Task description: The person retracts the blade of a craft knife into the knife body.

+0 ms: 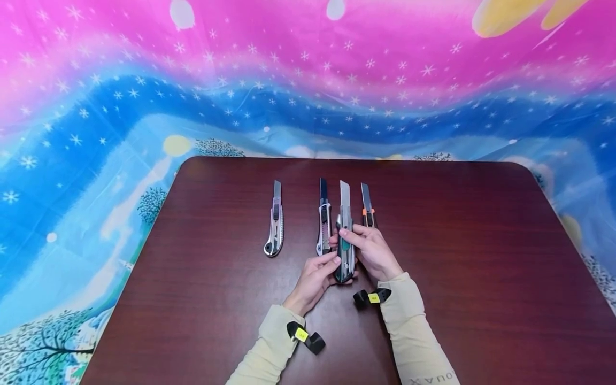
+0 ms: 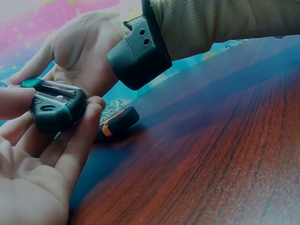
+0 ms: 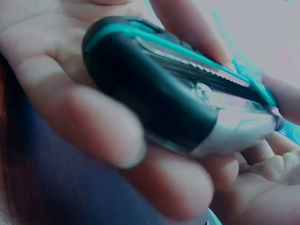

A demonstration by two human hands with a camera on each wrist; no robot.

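A large snap-off utility knife, black and silver with a green slider, is held between both hands, its wide blade extended and pointing away. The left hand grips the rear end, thumb on top and fingers beneath. The right hand holds the handle farther forward, its thumb at the green slider. From the left wrist, the black butt of the knife shows a slot and a green line. In the right wrist view, the knife's side fills the middle, resting across fingers.
Three more utility knives lie on the brown table, blades extended: a silver and purple one at left, one with a dark blade beside the held knife, and an orange and black one partly behind the right hand. A patterned cloth hangs behind.
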